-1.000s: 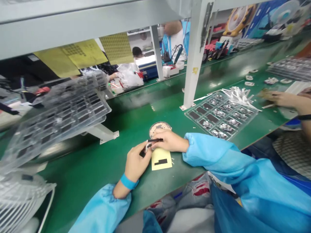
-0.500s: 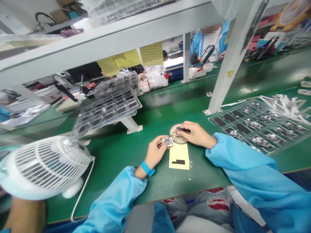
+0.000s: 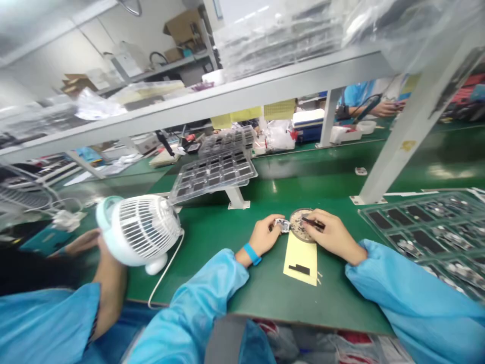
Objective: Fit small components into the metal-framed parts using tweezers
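Note:
My left hand (image 3: 265, 234) pinches a small white-rimmed part (image 3: 282, 225) beside a round dish (image 3: 299, 230) of tiny pale and dark pieces. Over the dish's right side, my right hand (image 3: 329, 232) grips a thin dark tool (image 3: 313, 222), its tip reaching toward the pieces. Just below the dish lies a yellow paper (image 3: 300, 253) bearing a black strip (image 3: 299, 269). Small white bits lie at the paper's right edge.
A white fan (image 3: 146, 227) stands left, with a co-worker's arm (image 3: 109, 273) behind it. Clear trays (image 3: 215, 174) rest above the bench at centre-left. Another parts tray (image 3: 428, 232) lies right. A shelf post (image 3: 397, 151) rises from the green table (image 3: 329, 303).
The camera view has swung left and up, so the bench things appear farther right and the co-worker shows more. My hands still hold the part and the tool at the dish.

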{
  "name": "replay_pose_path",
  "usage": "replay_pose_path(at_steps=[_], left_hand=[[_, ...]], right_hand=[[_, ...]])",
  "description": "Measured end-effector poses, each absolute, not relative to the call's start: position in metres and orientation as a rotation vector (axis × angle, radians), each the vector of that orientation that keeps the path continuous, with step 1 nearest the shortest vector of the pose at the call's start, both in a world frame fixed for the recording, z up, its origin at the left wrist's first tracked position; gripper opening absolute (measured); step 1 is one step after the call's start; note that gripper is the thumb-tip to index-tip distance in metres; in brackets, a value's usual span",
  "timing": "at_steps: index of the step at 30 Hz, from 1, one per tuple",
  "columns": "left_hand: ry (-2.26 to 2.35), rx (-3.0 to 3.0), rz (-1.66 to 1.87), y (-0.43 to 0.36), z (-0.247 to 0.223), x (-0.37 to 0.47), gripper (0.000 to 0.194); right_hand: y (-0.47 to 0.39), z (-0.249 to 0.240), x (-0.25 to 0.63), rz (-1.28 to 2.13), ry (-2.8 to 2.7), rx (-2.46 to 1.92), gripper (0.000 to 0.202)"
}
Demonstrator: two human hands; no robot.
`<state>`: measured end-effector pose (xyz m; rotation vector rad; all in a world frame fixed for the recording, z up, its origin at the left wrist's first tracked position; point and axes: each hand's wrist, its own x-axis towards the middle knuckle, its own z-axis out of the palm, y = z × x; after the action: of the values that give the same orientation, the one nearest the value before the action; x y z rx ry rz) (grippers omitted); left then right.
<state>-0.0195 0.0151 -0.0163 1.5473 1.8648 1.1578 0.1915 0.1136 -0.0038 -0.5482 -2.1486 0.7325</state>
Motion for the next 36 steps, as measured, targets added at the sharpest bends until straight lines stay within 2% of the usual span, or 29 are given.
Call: replay_pose_path(at_steps=[3,7,9,14,21,31,34,35,36], left_hand=[[1.972,1.508,1.149,0.055,-0.011,-0.051,0.035],[2.238,1.409,1.162,0.091,-0.006,-0.092,0.056],[2.302,1.421,1.141,0.094,-0.009,-0.102,0.052],[2.312,1.58,1.056,0.082,-0.022,-0.1,0.029],[2.289,1.616,1.075,0.079,-0.024,-0.098,0.027],[2.066,1.569,1.017,0.005,-0.016,-0.053,0.046],[1.898,1.585,0.858,-0.028,0.011,-0.048,0.054],[1.816,1.601,0.805,-0.04,0.029,-0.049,0.053],[1.7,1.61,0.735,-0.05,0.051,-0.051,0.043]], right_hand=[[0.117,-0.004,0.192,0.743,-2.173,-0.597,0.018],[0.118,-0.002,0.194,0.781,-2.171,-0.602,0.022],[0.12,-0.001,0.196,0.792,-2.154,-0.624,0.022],[0.127,-0.005,0.197,0.81,-2.152,-0.656,0.024],[0.131,-0.015,0.194,0.855,-2.151,-0.646,0.032],[0.137,-0.02,0.194,0.942,-2.06,-0.772,0.039],[0.14,-0.021,0.196,0.98,-2.05,-0.8,0.041],[0.142,-0.022,0.197,0.986,-2.052,-0.809,0.042],[0.143,-0.022,0.197,0.989,-2.05,-0.818,0.042]])
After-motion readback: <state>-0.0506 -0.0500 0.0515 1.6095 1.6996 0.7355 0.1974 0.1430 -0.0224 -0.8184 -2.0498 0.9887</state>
